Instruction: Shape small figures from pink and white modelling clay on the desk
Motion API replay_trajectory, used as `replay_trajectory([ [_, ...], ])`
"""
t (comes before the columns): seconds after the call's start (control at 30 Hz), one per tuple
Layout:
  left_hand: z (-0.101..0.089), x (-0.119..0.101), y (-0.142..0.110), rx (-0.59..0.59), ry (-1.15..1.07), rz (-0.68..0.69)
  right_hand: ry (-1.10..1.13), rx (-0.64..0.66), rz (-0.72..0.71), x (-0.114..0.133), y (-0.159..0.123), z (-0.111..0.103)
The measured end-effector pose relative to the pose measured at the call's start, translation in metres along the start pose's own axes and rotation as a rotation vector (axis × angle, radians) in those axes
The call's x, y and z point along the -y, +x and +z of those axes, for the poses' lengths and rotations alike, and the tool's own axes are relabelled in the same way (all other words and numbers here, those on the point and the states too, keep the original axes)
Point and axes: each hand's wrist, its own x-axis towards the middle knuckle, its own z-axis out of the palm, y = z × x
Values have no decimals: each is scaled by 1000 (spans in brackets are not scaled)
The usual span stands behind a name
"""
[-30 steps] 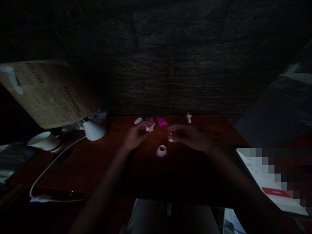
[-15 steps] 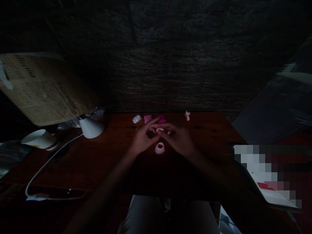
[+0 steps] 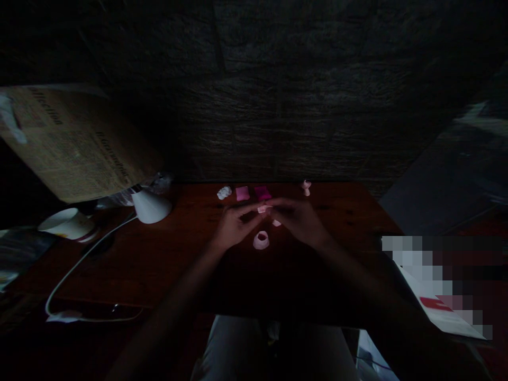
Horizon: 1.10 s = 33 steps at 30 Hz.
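The scene is very dark. My left hand (image 3: 233,226) and my right hand (image 3: 298,221) meet above the middle of a reddish wooden table (image 3: 166,259), fingertips pinched together on a small pale pink lump (image 3: 262,209). Another tiny pink bit (image 3: 277,223) shows under my right fingers. A pale pink ring-shaped piece (image 3: 261,241) lies on the table just below both hands. Behind the hands lie a white crumpled lump (image 3: 224,192), a pink slab (image 3: 242,193) and a magenta slab (image 3: 262,192). A small pink figure (image 3: 306,187) stands at the back right.
A dark stone-patterned wall rises behind the table. At the left are a white cone-shaped lamp head (image 3: 150,206) with its cable (image 3: 75,270), a white cup (image 3: 65,224) and a leaning newspaper (image 3: 79,143). White paper with a red mark (image 3: 440,309) lies at the right.
A second ago my hands were apart, each with a pink bit. They came together over the ring-shaped piece and now pinch one small lump between them.
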Motion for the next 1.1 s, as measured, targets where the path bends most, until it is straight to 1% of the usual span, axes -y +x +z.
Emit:
replay_trajectory([
  [0.17,-2,-1,0,-1,29,5,48,-2,91,1,0,-3],
  [0.3,0,-3,0,-18,-3,7,115,-10,178,6,-1,-5],
  [0.47,4,-4,1,-36,-74,38,129,-24,179,10,-1,-4],
  [0.6,4,-2,-1,-70,-84,-5,187,3,179,11,-2,0],
  [0.7,4,-4,-1,-85,-39,-22,167,2,191,12,-1,0],
  [0.77,2,-6,-1,-88,12,-20,176,-43,205,11,0,-3],
  [0.83,0,-7,0,-112,69,-33,255,-117,216,10,2,-9],
  [0.9,-4,-4,1,-156,124,-82,373,-186,228,9,4,-15],
  [0.97,-8,2,1,-171,183,-139,459,-191,254,9,6,-19],
  [1.0,-10,7,1,-153,225,-157,486,-170,275,8,6,-20],
  [1.03,-11,12,0,-110,275,-165,508,-143,300,8,5,-19],
  [1.1,-13,21,-2,13,370,-172,534,-86,347,7,4,-15],
])
